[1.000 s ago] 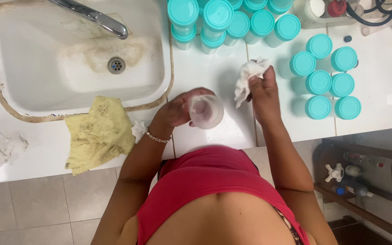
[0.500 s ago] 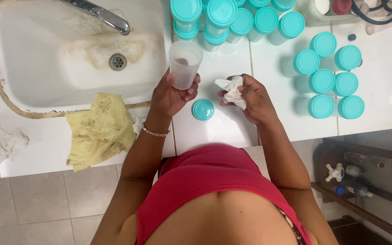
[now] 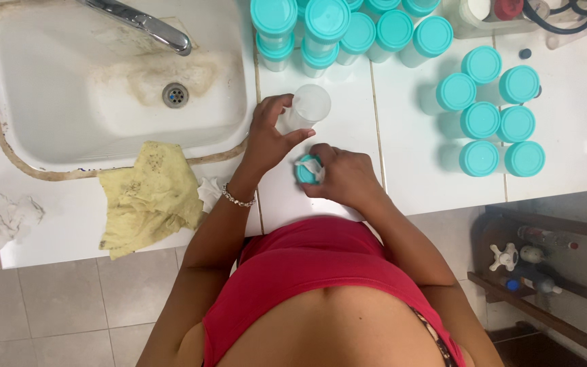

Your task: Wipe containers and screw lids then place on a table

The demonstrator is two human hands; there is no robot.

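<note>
My left hand (image 3: pixel 270 139) grips a clear plastic jar (image 3: pixel 305 107) with no lid, standing on the white tiled counter (image 3: pixel 402 170). My right hand (image 3: pixel 344 178) is closed around a crumpled white tissue and presses down on a loose teal lid (image 3: pixel 304 170) lying on the counter just below the jar. A thin bracelet circles my left wrist.
Several clear jars with teal lids stand at the back (image 3: pixel 348 30) and in a cluster at the right (image 3: pixel 490 112). A white sink (image 3: pixel 103 88) with a metal tap is at the left. A yellow cloth (image 3: pixel 147 197) hangs over the counter edge, crumpled tissue beside it.
The jar came down from mid-air to the counter in my left hand. My right hand carried the tissue left and down onto the teal lid.
</note>
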